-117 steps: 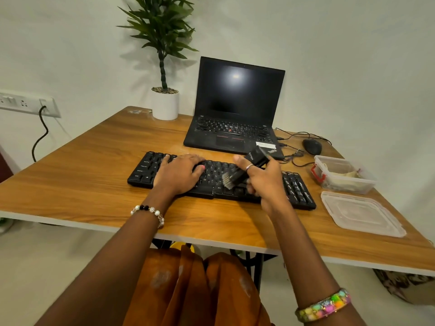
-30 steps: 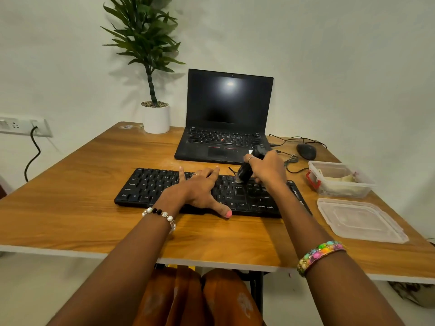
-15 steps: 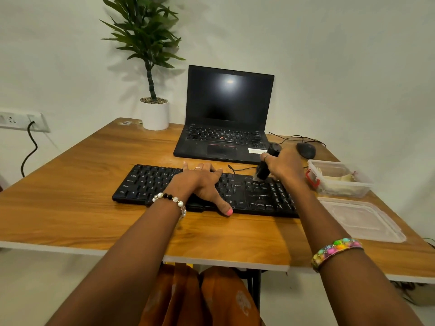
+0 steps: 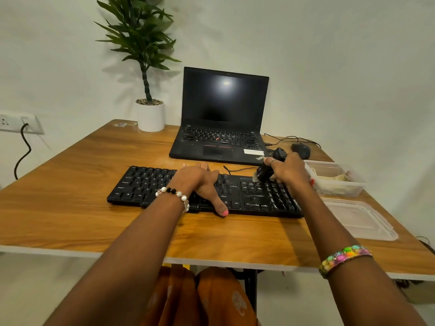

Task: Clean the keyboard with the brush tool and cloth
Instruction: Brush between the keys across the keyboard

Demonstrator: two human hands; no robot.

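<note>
A black keyboard (image 4: 141, 184) lies across the middle of the wooden table (image 4: 58, 208). My left hand (image 4: 200, 182) rests flat on its middle keys, fingers spread, thumb at the front edge. My right hand (image 4: 288, 171) grips a black brush tool (image 4: 266, 169), tilted, with its pale bristles down on the top rows at the keyboard's right end. A pale cloth (image 4: 339, 178) seems to lie in the clear plastic box (image 4: 336, 187) to the right.
An open black laptop (image 4: 221, 118) stands behind the keyboard, with a black mouse (image 4: 301, 149) and cables to its right. A potted plant (image 4: 150, 114) is at the back. A clear lid (image 4: 357, 220) lies near the right edge.
My right hand has carried the brush from the keyboard's middle to its right end, bristles staying on the keys. My left hand has stayed on the middle keys.
</note>
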